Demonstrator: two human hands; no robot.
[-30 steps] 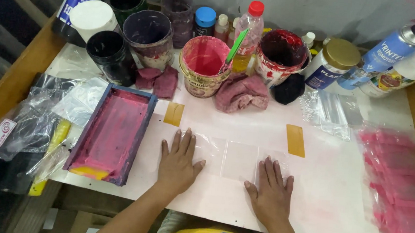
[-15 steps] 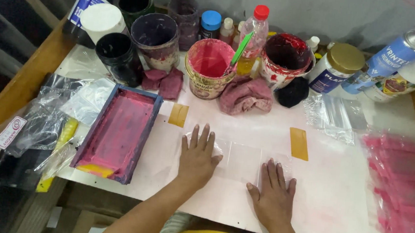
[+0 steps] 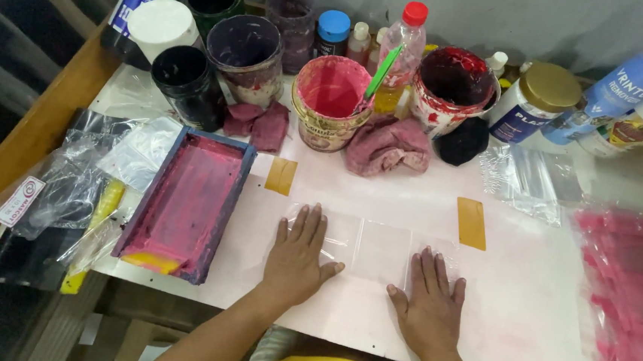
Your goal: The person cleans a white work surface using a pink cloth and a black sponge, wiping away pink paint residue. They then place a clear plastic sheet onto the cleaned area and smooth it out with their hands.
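Clear plastic sheet (image 3: pixel 377 248) flat under both hands' spread fingers (image 3: pixel 310 229).

Left hand (image 3: pixel 298 258), right hand (image 3: pixel 427 308) flat, fingers spread.

A grey wall (image 3: pixel 544 23) backs the wooden table (image 3: pixel 30 145); below, perhaps a dim floor.

Paint pots (image 3: pixel 332 98), a pink-stained tray (image 3: pixel 186 203) and crumpled rags (image 3: pixel 388 144) crowd the table (image 3: pixel 539 309).
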